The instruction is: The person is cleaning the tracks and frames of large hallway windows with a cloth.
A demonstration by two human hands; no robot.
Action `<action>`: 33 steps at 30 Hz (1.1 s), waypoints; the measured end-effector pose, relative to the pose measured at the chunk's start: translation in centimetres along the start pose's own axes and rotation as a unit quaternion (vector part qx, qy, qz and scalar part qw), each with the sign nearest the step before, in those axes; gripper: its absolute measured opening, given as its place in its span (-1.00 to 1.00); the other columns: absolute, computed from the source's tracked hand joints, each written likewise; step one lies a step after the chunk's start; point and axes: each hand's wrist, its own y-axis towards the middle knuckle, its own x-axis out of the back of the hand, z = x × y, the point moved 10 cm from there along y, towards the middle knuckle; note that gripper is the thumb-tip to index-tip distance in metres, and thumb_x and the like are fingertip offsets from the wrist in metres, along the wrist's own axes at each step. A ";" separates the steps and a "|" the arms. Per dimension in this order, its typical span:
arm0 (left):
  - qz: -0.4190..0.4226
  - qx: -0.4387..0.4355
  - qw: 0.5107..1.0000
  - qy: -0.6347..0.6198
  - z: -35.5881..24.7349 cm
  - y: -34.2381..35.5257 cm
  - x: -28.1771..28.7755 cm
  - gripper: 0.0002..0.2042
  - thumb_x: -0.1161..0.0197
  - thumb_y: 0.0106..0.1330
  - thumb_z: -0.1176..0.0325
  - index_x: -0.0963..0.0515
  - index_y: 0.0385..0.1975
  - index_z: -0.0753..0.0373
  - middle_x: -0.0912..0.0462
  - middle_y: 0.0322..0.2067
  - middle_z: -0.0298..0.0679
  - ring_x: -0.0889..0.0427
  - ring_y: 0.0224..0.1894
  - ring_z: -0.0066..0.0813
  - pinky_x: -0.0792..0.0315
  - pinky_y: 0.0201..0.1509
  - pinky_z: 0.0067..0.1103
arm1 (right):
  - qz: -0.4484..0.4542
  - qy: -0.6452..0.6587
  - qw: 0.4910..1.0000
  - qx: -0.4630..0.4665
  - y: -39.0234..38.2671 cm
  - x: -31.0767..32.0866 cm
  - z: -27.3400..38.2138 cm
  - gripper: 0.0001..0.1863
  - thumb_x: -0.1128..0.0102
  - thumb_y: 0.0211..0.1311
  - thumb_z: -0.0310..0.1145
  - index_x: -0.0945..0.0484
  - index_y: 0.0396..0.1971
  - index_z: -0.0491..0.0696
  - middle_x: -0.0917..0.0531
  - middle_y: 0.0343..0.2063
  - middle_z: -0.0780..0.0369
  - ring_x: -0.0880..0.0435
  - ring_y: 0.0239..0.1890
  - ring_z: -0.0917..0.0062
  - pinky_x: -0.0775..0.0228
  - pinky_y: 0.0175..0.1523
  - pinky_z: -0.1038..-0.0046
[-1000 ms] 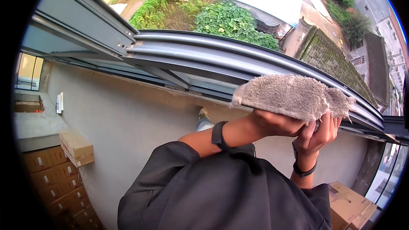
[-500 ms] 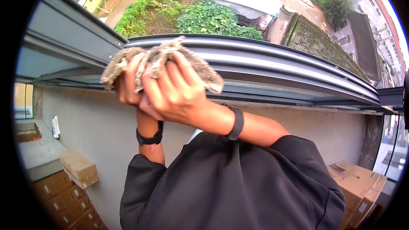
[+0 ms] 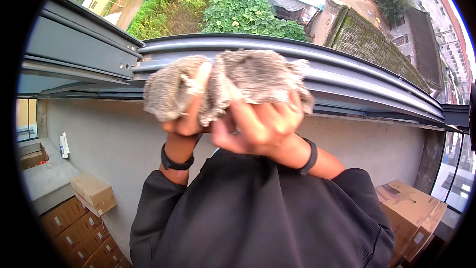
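A shaggy grey-brown cleaning cloth (image 3: 258, 72) lies bunched over the grey metal window frame (image 3: 342, 75), near its left corner. My left hand (image 3: 188, 119) grips the left part of the cloth, with one finger showing over the fabric. Closed on the right part is my right hand (image 3: 267, 124), its fingers partly covered by the cloth and slightly blurred. The two hands are close together in front of the frame's ridged rails. Both wrists carry dark bands.
A side frame member (image 3: 84, 44) meets the sill at left. Below is a grey wall (image 3: 109, 134). Cardboard boxes stand at lower left (image 3: 94, 193) and lower right (image 3: 411, 213). Beyond the opening, plants (image 3: 248, 15) and roofs lie far down.
Both hands and the cloth have moved right along the frame, uncovering its left corner. The hands are farther apart, and the cloth is spread wider between them.
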 end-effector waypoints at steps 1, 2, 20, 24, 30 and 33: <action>-0.019 0.037 0.999 0.009 1.4 -0.1 0.7 -0.59 -0.35 0.14 0.31 -0.63 0.02 0.29 -0.72 -0.26 -0.19 -0.71 -0.19 -0.24 -0.54 -0.02 -0.35 | 0.029 0.016 0.999 0.012 -0.4 -1.9 1.3 -0.59 -0.17 -0.06 -0.15 -0.65 -0.28 -0.13 -0.65 -0.47 0.14 -0.67 -0.31 0.33 -0.47 0.05 0.23; -0.037 0.074 0.996 0.027 2.6 -0.1 1.8 -0.62 -0.36 0.14 0.33 -0.65 -0.02 0.29 -0.73 -0.30 -0.19 -0.71 -0.23 -0.25 -0.56 -0.06 -0.38 | -0.010 0.024 0.999 0.036 0.7 -2.6 2.8 -0.59 -0.11 -0.01 -0.18 -0.60 -0.26 -0.19 -0.64 -0.41 0.07 -0.67 -0.28 0.29 -0.45 0.13 0.17; -0.078 0.004 0.983 -0.166 -8.4 1.3 -3.8 -0.72 -0.17 0.25 0.13 -0.68 -0.15 0.07 -0.70 -0.16 -0.23 -0.71 -0.16 -0.23 -0.56 0.00 -0.25 | -0.028 -0.075 0.996 -0.027 -3.8 6.5 -6.4 -0.41 0.00 -0.20 -0.15 -0.65 -0.23 -0.29 -0.71 -0.27 -0.04 -0.67 -0.16 -0.01 -0.31 0.22 0.06; -0.045 -0.012 0.996 -0.071 -3.7 -0.5 -2.1 -0.67 -0.16 0.27 0.06 -0.70 -0.12 0.06 -0.70 -0.11 -0.17 -0.70 -0.08 -0.12 -0.50 0.09 -0.14 | -0.018 -0.064 0.998 0.009 -1.5 2.5 -2.1 -0.43 -0.06 -0.26 -0.13 -0.70 -0.25 -0.20 -0.72 -0.36 0.05 -0.70 -0.27 0.16 -0.41 0.09 0.18; -0.062 -0.008 0.997 0.045 2.4 -0.7 2.2 -0.66 -0.19 0.26 0.11 -0.69 -0.18 0.25 -0.72 -0.22 -0.12 -0.70 -0.16 -0.14 -0.54 0.03 -0.28 | 0.047 -0.014 0.999 0.006 0.3 -3.3 3.5 -0.45 -0.19 -0.13 -0.12 -0.64 -0.13 -0.15 -0.63 -0.43 0.12 -0.65 -0.32 0.24 -0.44 0.09 0.11; -0.075 0.036 0.994 0.077 5.2 -2.3 4.5 -0.66 -0.18 0.27 0.11 -0.69 -0.18 0.25 -0.72 -0.23 -0.12 -0.70 -0.17 -0.14 -0.54 0.03 -0.28 | 0.121 0.037 0.992 0.008 0.7 -6.6 6.6 -0.32 -0.16 -0.06 -0.13 -0.45 0.02 -0.34 -0.60 -0.22 -0.13 -0.58 -0.04 0.00 -0.14 0.37 -0.01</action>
